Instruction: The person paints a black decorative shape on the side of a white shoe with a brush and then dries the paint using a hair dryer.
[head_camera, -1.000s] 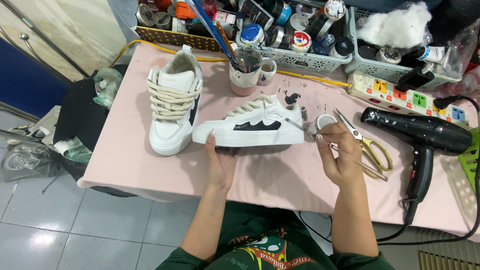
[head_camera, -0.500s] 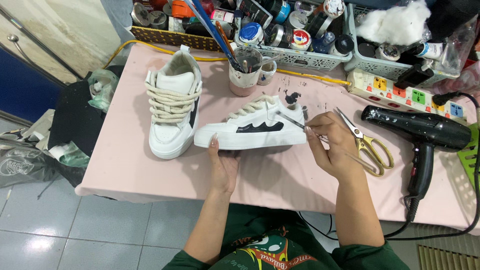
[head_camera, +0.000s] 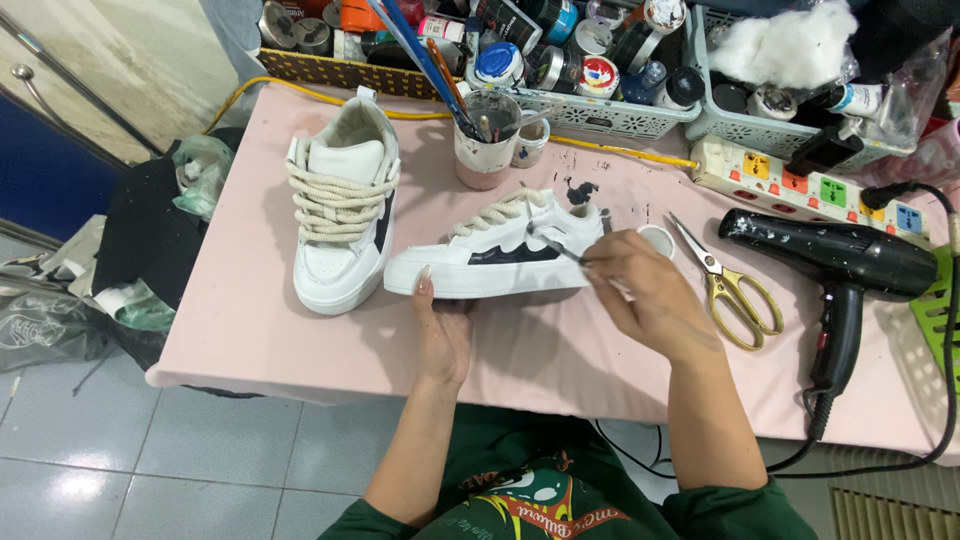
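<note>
A white sneaker with a black side panel (head_camera: 500, 255) lies on its side on the pink table (head_camera: 250, 330), sole toward me. My left hand (head_camera: 440, 325) presses against its sole near the toe and steadies it. My right hand (head_camera: 645, 295) pinches a thin paintbrush (head_camera: 553, 247), whose tip touches the shoe's side by the black panel. A second white sneaker (head_camera: 340, 215) with cream laces stands upright to the left.
A cup with brushes (head_camera: 485, 150), baskets of paint jars (head_camera: 590, 60), a power strip (head_camera: 810, 180), gold-handled scissors (head_camera: 730, 290), a black hair dryer (head_camera: 840, 265) and a small white pot (head_camera: 658, 238) crowd the back and right. Bags (head_camera: 150, 240) sit at the left edge.
My right hand has moved left from the small white pot to the sneaker, bringing the brush tip onto its side. The left hand stays on the sole.
</note>
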